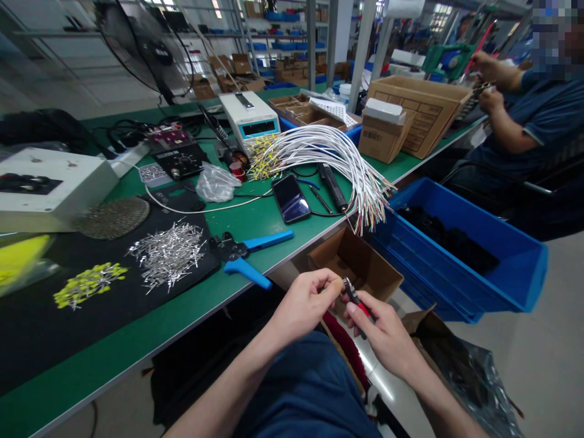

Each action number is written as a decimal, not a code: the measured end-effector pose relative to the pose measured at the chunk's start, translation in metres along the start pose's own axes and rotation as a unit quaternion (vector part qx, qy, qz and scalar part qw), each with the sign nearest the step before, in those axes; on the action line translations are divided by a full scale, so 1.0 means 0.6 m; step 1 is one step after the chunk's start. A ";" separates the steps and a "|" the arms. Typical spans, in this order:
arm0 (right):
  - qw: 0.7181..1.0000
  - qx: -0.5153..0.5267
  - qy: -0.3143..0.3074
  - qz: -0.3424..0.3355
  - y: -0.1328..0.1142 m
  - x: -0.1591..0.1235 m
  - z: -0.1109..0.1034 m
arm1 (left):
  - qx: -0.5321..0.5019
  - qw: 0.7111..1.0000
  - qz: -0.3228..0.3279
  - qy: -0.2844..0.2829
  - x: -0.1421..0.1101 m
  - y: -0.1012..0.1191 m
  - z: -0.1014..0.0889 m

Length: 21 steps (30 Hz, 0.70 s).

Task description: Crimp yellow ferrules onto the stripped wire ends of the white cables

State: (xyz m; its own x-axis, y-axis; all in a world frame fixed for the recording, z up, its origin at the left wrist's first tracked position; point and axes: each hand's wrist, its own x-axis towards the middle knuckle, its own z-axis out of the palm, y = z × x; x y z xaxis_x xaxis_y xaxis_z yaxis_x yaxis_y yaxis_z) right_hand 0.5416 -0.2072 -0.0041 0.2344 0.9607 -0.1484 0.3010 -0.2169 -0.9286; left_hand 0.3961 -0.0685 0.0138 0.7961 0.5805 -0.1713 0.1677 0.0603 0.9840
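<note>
Below the bench edge, over my lap, my right hand point(387, 331) is closed round a small hand tool with red handles point(358, 303). My left hand point(305, 304) pinches its fingertips against the tool's tip; whatever sits between them is too small to make out. On the green bench point(255, 225) lie a blue-handled crimping tool point(249, 252), a heap of silver metal terminals point(166, 252), a small pile of yellow sleeves point(86, 285) and a bundle of white wires point(337, 161) with coloured ends hanging over the edge.
A phone point(291, 198) and a black pen-shaped tool point(333, 187) lie by the wires. An open cardboard box point(360, 261) and a blue bin point(460, 243) stand under the bench edge. White devices, cartons and a fan stand behind. Another person point(524, 115) works at the far right.
</note>
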 end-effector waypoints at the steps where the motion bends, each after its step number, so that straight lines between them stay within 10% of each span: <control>1: 1.000 0.002 0.003 0.001 0.000 0.001 0.000 | -0.002 1.000 0.000 0.000 0.000 0.000 0.000; 21: 0.998 0.037 0.021 0.039 0.013 -0.001 0.011 | -0.008 1.000 -0.003 -0.001 0.011 -0.007 -0.002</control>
State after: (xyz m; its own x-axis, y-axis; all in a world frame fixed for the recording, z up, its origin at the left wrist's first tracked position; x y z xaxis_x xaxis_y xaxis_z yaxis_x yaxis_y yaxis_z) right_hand 0.5376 -0.2084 -0.0137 0.2942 0.9326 -0.2089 0.2119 -0.2768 -0.9373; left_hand 0.3999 -0.0643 0.0083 0.7967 0.5777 -0.1775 0.1635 0.0767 0.9836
